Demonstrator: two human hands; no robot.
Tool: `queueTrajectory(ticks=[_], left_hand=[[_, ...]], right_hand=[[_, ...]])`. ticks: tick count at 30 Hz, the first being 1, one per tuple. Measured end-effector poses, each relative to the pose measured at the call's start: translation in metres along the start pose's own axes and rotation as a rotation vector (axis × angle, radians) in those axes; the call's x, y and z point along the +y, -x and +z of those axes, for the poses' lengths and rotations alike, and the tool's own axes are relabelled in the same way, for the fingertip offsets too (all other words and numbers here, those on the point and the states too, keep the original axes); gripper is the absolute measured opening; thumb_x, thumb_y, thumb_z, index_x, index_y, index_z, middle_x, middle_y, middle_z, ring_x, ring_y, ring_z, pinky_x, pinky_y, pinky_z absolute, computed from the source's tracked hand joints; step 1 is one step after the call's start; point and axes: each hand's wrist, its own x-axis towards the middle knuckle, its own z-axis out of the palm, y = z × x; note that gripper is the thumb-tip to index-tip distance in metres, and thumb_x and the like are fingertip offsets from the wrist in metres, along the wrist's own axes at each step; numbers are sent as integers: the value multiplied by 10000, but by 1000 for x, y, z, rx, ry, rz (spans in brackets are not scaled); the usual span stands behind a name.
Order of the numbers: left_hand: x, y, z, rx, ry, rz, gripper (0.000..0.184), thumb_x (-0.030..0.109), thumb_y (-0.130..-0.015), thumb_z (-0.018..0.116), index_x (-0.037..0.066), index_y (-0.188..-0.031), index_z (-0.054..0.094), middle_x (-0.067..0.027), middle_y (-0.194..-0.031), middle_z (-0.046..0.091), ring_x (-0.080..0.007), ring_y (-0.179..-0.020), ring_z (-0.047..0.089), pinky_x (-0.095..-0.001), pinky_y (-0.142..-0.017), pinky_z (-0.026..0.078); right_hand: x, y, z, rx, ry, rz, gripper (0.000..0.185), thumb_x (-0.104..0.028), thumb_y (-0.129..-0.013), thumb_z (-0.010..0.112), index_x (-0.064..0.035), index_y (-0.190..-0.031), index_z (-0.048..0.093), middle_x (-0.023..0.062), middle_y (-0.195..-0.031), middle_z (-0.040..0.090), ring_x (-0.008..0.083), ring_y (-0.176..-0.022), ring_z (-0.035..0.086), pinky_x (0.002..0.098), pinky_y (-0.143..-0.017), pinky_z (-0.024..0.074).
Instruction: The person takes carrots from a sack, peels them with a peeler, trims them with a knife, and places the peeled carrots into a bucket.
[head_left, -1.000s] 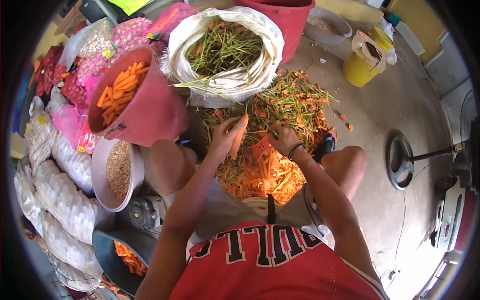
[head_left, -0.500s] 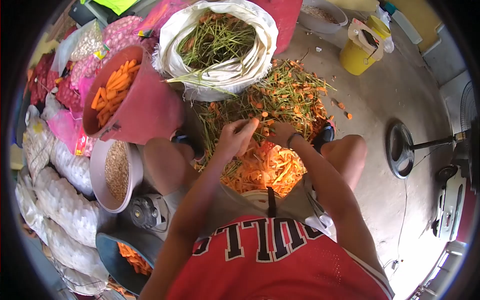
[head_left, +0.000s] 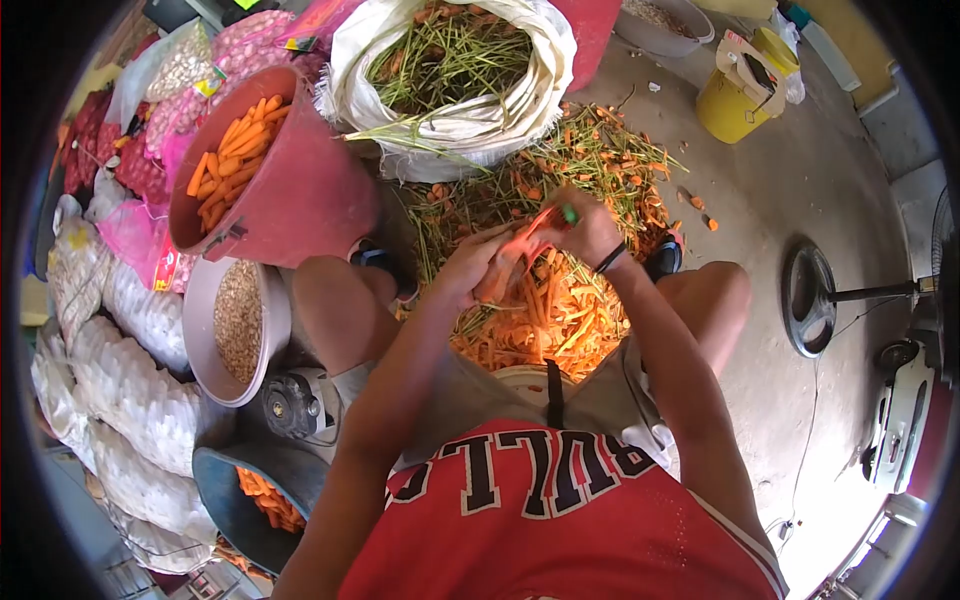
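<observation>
My left hand is closed around a carrot, which is blurred by motion. Close beside it, my right hand grips what looks like a peeler, reddish with a green end, held against or just over the carrot. The fingers hide much of it. Below both hands, between my knees, long orange carrot peels are heaped in a container whose pale rim shows on my side.
Carrot tops and cut ends litter the floor ahead, by a white sack of greens. A red tub of carrots stands left, near a basin and blue tub. A yellow bucket and fan stand are right.
My right hand has risen from low over the peels and now shows the peeler at the carrot. My left hand has tilted the carrot. The whole view has shifted slightly.
</observation>
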Motion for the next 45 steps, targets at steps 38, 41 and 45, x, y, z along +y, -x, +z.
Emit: queueTrajectory(ticks=[38, 41, 45], left_hand=[[-2, -1, 14, 29, 76, 18, 437, 233, -955, 560, 23, -1332, 493, -87, -1078, 614, -154, -887, 632, -277, -745, 534], [-2, -10, 6, 32, 221, 75, 421, 236, -959, 549, 37, -1326, 497, -87, -1054, 627, -151, -862, 643, -288, -695, 556], [-5, -15, 7, 121, 206, 138, 395, 228, -960, 546, 37, -1304, 507, -87, -1064, 621, -163, -866, 645, -317, -716, 560]], right_hand=[[25, -8, -27, 143, 66, 201, 562, -291, -613, 905, 0, -1009, 632, 111, -825, 667, 188, -741, 668, 329, -664, 553], [10, -1, -13, 73, -120, 126, 569, -308, -624, 897, -6, -1030, 637, 111, -856, 677, 191, -770, 677, 335, -687, 559], [-22, 7, 4, -1, -67, -207, 551, -313, -595, 900, -41, -1007, 656, 99, -852, 650, 259, -778, 654, 359, -716, 544]])
